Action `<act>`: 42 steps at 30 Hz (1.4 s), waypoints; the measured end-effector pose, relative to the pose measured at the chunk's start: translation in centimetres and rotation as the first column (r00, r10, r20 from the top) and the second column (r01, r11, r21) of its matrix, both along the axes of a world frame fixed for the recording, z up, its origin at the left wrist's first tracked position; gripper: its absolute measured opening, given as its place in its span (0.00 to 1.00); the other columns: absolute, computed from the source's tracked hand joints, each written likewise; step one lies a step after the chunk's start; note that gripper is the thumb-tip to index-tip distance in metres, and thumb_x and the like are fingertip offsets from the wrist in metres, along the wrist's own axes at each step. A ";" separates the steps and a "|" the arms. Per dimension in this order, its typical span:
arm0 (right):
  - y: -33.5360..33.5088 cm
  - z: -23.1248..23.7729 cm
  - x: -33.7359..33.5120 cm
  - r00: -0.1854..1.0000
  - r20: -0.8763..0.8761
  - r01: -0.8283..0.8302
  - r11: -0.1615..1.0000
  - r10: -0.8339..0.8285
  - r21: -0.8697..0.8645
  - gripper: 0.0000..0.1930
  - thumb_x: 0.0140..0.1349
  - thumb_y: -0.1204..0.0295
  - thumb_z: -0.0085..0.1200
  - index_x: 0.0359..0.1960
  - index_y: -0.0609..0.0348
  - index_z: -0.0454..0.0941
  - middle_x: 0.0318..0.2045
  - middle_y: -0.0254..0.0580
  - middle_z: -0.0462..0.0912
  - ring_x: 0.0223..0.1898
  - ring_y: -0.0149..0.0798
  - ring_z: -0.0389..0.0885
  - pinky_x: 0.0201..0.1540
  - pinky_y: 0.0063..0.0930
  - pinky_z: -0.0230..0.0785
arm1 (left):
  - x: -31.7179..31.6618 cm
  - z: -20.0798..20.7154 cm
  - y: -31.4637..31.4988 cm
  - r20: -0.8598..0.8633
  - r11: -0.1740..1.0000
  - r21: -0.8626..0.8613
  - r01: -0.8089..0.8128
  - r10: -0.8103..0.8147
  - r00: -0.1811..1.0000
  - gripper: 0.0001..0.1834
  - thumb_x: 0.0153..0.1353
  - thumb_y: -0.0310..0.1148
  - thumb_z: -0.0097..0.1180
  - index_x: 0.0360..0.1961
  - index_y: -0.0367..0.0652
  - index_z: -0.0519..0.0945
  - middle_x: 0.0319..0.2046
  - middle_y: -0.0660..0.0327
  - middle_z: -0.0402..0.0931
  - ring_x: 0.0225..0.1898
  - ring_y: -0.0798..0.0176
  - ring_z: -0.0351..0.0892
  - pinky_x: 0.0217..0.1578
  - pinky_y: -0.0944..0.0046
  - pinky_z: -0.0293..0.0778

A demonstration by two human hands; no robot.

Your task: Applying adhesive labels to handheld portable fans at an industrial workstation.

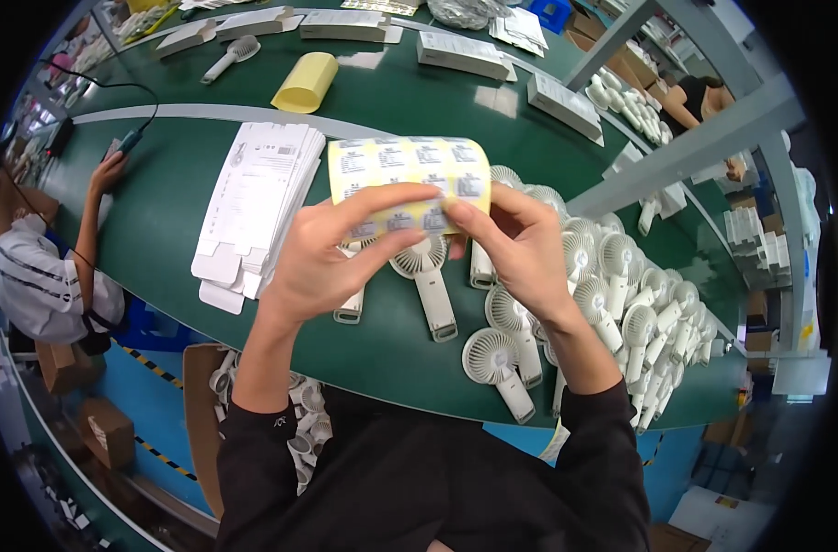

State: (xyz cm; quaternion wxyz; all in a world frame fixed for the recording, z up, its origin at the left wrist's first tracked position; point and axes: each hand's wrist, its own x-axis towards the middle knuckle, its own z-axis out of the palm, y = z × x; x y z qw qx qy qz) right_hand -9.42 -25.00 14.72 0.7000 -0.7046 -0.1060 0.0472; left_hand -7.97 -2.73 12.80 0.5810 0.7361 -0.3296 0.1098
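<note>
A curved yellow strip of printed label stickers [410, 158] is held up between my two hands, above the green table. My left hand [317, 262] grips it from the left, index finger stretched across its front and thumb below. On the other side my right hand [529, 253] pinches it, the thumb pressing on a label near the middle and the other fingers partly hidden behind. Just below the strip lies a white handheld fan [428, 290], its head partly covered. Another white fan [497, 368] rests near my right forearm.
Flat white boxes [253, 189] are stacked left of my hands. Many fans [635, 322] are heaped at the right. A yellow label roll [306, 83] and white cartons [463, 55] stand farther back. A grey metal post [676, 166] crosses the right side. A co-worker [55, 267] sits at left.
</note>
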 end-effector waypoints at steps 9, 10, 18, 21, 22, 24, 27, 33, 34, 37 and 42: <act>2.6 -1.5 5.9 0.526 0.818 0.382 0.795 0.231 -0.471 0.18 0.51 0.76 0.71 0.44 0.60 0.82 0.43 0.41 0.80 0.43 0.47 0.79 0.55 0.45 0.69 | 4.0 -2.1 2.1 -0.050 0.989 -0.003 -0.147 0.146 0.988 0.16 0.61 0.23 0.67 0.52 0.41 0.87 0.44 0.56 0.89 0.40 0.65 0.89 0.39 0.68 0.81; 3.0 -1.8 6.4 0.470 0.848 0.416 0.785 0.246 -0.459 0.17 0.51 0.76 0.71 0.44 0.60 0.82 0.42 0.40 0.80 0.43 0.46 0.79 0.55 0.45 0.69 | 4.4 -2.4 2.2 -0.064 0.988 0.002 -0.155 0.154 0.986 0.16 0.62 0.23 0.67 0.52 0.41 0.87 0.45 0.56 0.89 0.40 0.65 0.89 0.39 0.68 0.81; 4.8 -5.6 7.0 0.648 0.762 0.343 0.884 0.022 -0.317 0.09 0.56 0.82 0.68 0.38 0.62 0.83 0.37 0.40 0.82 0.36 0.38 0.80 0.41 0.29 0.73 | 8.3 -7.8 3.9 0.453 0.746 -0.215 -0.631 0.648 0.612 0.40 0.60 0.25 0.70 0.72 0.39 0.65 0.65 0.49 0.74 0.51 0.51 0.86 0.43 0.61 0.82; 6.5 -9.3 7.0 0.936 0.353 0.115 0.939 0.008 -0.325 0.05 0.61 0.79 0.67 0.36 0.65 0.82 0.36 0.43 0.81 0.33 0.35 0.79 0.36 0.27 0.73 | 8.7 -10.9 4.5 0.351 0.796 0.067 -0.602 0.546 0.761 0.48 0.60 0.31 0.72 0.76 0.40 0.56 0.71 0.45 0.65 0.64 0.42 0.76 0.59 0.54 0.75; 6.8 -10.4 6.9 0.976 0.215 0.067 0.918 0.020 -0.391 0.05 0.61 0.77 0.67 0.35 0.65 0.83 0.37 0.42 0.82 0.34 0.35 0.79 0.37 0.27 0.73 | 8.7 -11.9 4.5 0.312 0.813 0.161 -0.560 0.496 0.810 0.49 0.60 0.33 0.72 0.77 0.40 0.56 0.70 0.45 0.66 0.66 0.41 0.73 0.62 0.52 0.72; 6.9 -12.1 7.0 0.990 0.127 0.008 0.896 0.054 -0.443 0.05 0.61 0.76 0.67 0.36 0.64 0.83 0.39 0.42 0.82 0.35 0.35 0.78 0.38 0.29 0.73 | 8.4 -13.7 4.5 -0.058 0.912 0.218 -0.348 0.368 0.928 0.48 0.62 0.36 0.70 0.78 0.46 0.55 0.69 0.42 0.66 0.69 0.37 0.67 0.66 0.49 0.66; 6.9 -13.6 6.9 0.991 0.114 -0.010 0.889 0.070 -0.458 0.06 0.61 0.76 0.67 0.35 0.64 0.83 0.40 0.41 0.81 0.36 0.35 0.78 0.38 0.29 0.73 | 8.0 -15.3 4.4 -0.191 0.931 0.274 -0.241 0.299 0.935 0.45 0.63 0.35 0.69 0.77 0.48 0.57 0.70 0.45 0.67 0.71 0.42 0.66 0.69 0.52 0.62; 7.3 -13.9 6.9 0.991 0.125 0.027 0.864 0.042 -0.504 0.06 0.61 0.75 0.68 0.34 0.64 0.82 0.39 0.40 0.80 0.34 0.35 0.77 0.37 0.28 0.72 | 8.3 -16.1 4.6 -0.176 0.930 0.298 -0.214 0.274 0.946 0.41 0.66 0.42 0.65 0.76 0.51 0.61 0.64 0.37 0.70 0.65 0.33 0.67 0.64 0.45 0.67; 7.4 -13.9 7.0 0.990 0.131 0.030 0.861 0.043 -0.508 0.06 0.61 0.75 0.68 0.34 0.64 0.82 0.39 0.40 0.80 0.34 0.35 0.77 0.37 0.28 0.72 | 8.3 -16.1 4.6 -0.190 0.931 0.302 -0.207 0.271 0.944 0.40 0.66 0.43 0.65 0.76 0.51 0.61 0.64 0.37 0.70 0.65 0.33 0.67 0.64 0.45 0.67; 7.4 -13.9 7.0 0.989 0.141 0.033 0.864 0.044 -0.503 0.06 0.61 0.75 0.67 0.34 0.64 0.82 0.38 0.40 0.80 0.34 0.35 0.77 0.37 0.28 0.72 | 8.3 -16.1 4.7 -0.217 0.928 0.322 -0.190 0.268 0.939 0.40 0.67 0.44 0.64 0.76 0.51 0.61 0.64 0.38 0.70 0.65 0.33 0.67 0.64 0.46 0.66; 7.4 -14.2 6.8 0.979 0.193 0.045 0.857 0.064 -0.513 0.06 0.61 0.77 0.66 0.35 0.64 0.81 0.39 0.42 0.78 0.35 0.39 0.78 0.37 0.30 0.72 | 8.2 -16.0 4.6 -0.232 0.921 0.344 -0.182 0.271 0.934 0.39 0.67 0.44 0.64 0.76 0.52 0.62 0.65 0.40 0.70 0.66 0.34 0.66 0.65 0.46 0.66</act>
